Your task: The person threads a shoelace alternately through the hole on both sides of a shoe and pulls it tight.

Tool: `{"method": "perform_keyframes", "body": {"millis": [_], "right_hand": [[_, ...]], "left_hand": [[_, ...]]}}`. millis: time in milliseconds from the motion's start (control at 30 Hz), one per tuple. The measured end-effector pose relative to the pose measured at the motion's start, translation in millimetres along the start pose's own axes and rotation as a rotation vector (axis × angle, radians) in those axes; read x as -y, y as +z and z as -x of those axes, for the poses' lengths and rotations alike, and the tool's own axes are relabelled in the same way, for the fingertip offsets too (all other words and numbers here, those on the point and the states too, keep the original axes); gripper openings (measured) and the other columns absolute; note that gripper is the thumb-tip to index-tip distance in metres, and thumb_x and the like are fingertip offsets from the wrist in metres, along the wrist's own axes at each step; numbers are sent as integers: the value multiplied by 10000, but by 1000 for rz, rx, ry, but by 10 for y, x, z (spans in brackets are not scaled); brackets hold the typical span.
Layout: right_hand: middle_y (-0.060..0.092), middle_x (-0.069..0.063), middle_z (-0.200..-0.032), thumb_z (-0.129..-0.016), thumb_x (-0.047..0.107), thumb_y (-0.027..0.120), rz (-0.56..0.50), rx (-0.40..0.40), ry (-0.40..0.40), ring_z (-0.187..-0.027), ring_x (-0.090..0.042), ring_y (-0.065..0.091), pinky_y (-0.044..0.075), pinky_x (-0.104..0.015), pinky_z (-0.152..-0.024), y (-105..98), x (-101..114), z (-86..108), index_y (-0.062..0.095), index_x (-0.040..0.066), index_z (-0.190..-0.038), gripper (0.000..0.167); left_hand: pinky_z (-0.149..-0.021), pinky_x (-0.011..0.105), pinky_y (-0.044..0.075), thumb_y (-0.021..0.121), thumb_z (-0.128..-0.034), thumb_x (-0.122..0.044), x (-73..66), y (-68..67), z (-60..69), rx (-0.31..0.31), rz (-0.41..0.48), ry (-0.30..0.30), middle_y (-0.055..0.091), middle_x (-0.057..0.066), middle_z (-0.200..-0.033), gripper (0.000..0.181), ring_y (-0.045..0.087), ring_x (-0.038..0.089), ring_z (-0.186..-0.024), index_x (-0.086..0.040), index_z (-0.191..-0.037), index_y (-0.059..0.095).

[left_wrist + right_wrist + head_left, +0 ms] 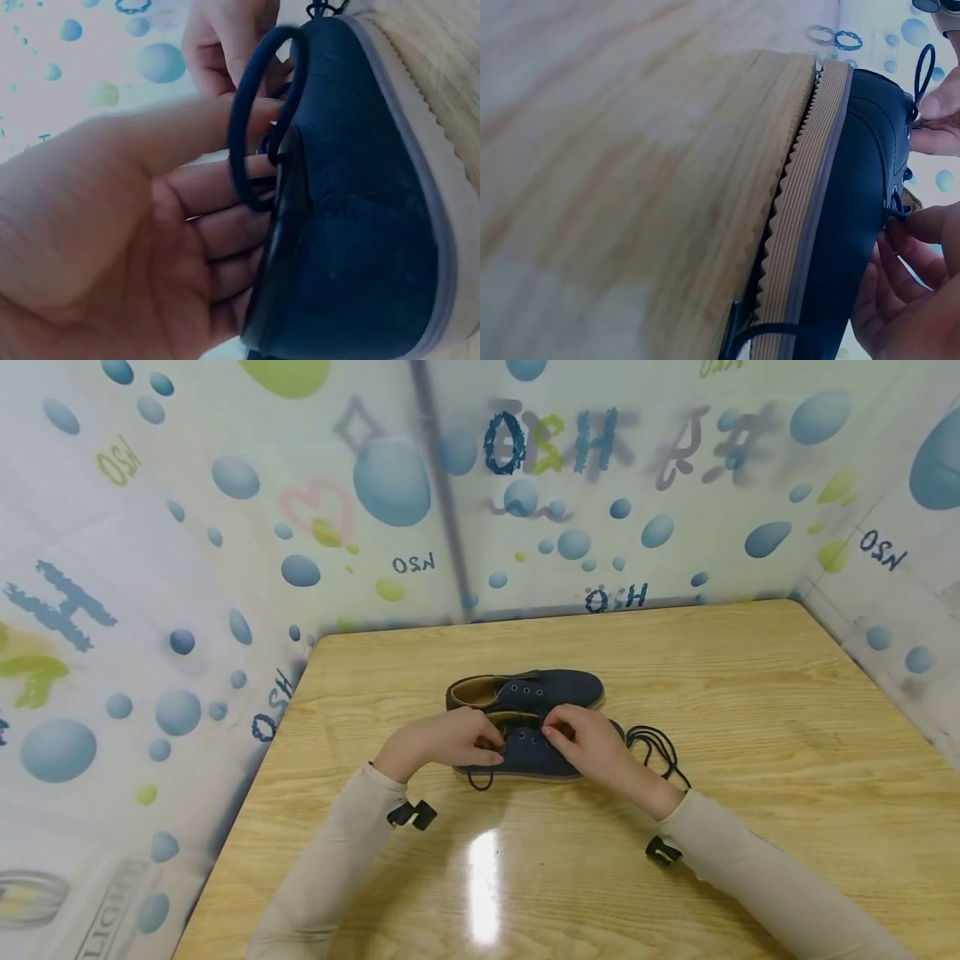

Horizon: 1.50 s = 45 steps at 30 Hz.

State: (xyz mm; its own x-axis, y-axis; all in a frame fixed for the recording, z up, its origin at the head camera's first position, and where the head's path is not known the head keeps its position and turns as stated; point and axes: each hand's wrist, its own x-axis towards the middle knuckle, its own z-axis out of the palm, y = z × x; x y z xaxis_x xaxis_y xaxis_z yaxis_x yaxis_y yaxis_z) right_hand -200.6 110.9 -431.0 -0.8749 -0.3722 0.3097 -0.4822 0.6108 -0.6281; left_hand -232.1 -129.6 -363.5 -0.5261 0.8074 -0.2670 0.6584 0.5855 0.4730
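A dark navy lace-up shoe [536, 763] lies on the table, toe to the right. My left hand [453, 739] is at its ankle opening; thumb and forefinger pinch a dark shoelace [238, 127] at the top eyelet, and a loop of it stands out. Over the front eyelets, my right hand [592, 745] pinches the lace [898, 210] between thumb and fingers. The pinched bits are partly hidden by the fingertips. Behind this shoe, touching or nearly so, lies its matching shoe [570, 685], whose open eyelets show no lace.
A loose bundle of dark laces [658, 745] lies on the wooden table [750, 710], just right of the toe. Walls printed with blue and green drops [392, 485] stand behind and beside the table. Each sleeve cuff has a small black device [663, 852].
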Motion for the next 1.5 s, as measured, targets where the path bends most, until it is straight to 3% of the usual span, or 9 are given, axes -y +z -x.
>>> {"method": "perform_keyframes", "body": {"millis": [100,200,433,533,733,900,1033,1200,1500], "right_hand": [[678,24,-872,-968,189,644,-1,6,4,-716,-52,570,477,-246,-662,6,3,-3,690,174,-939,57],[680,27,-868,-966,189,647,-3,12,5,-711,-48,568,472,-240,-654,9,-2,-6,690,175,-938,53],[680,26,-863,-965,183,646,-1,21,12,-710,-49,567,467,-235,-650,-2,-10,-8,686,174,-942,47],[683,18,-866,-966,183,643,-1,30,14,-714,-56,576,474,-237,-655,-3,-2,-9,684,170,-941,49],[690,11,-884,-968,168,639,-5,69,19,-741,-58,599,492,-245,-670,-52,-3,-26,682,162,-950,47],[687,-44,-951,-956,135,646,20,112,37,-808,-136,624,513,-313,-718,-193,-21,-51,692,119,-992,60],[678,-64,-983,-944,125,659,29,198,78,-850,-173,647,530,-348,-749,-281,-54,-45,696,102,-1022,89],[660,-38,-992,-930,160,690,61,283,63,-851,-135,638,531,-319,-762,-268,-61,-25,711,125,-1017,96],[649,-8,-981,-924,180,700,115,268,73,-790,-94,585,498,-294,-724,-256,-36,-8,732,153,-952,50]], "left_hand": [[-612,169,432,660,-957,-186,6,3,13,-54,-41,-13,678,-59,-752,124,526,8,-604,-117,-937,761],[-682,195,526,667,-946,-145,21,-2,31,-186,-58,-59,763,-10,-894,128,652,40,-723,-118,-1007,776],[-666,239,522,723,-907,-206,22,69,-62,-552,-250,-176,727,-16,-913,94,622,126,-824,-188,-998,741],[-659,250,508,743,-886,-276,0,147,-104,-531,-360,-194,697,-34,-888,90,584,128,-807,-221,-952,717],[-592,231,397,677,-947,-243,-80,246,-110,-298,-405,-222,620,-72,-681,226,490,72,-585,-206,-725,656],[-602,243,478,741,-892,-281,-213,234,-57,-404,-450,-251,670,-55,-787,114,546,81,-641,-213,-807,707],[-679,256,488,759,-867,-343,-242,239,-90,-486,-523,-179,626,-36,-899,137,510,133,-770,-230,-933,719],[-685,238,479,693,-926,-312,-196,289,-156,-467,-562,-129,626,-37,-898,103,500,136,-777,-210,-939,703],[-705,264,530,673,-942,-283,-181,205,-44,-458,-541,-234,650,-31,-903,106,580,146,-801,-184,-904,668]]}}
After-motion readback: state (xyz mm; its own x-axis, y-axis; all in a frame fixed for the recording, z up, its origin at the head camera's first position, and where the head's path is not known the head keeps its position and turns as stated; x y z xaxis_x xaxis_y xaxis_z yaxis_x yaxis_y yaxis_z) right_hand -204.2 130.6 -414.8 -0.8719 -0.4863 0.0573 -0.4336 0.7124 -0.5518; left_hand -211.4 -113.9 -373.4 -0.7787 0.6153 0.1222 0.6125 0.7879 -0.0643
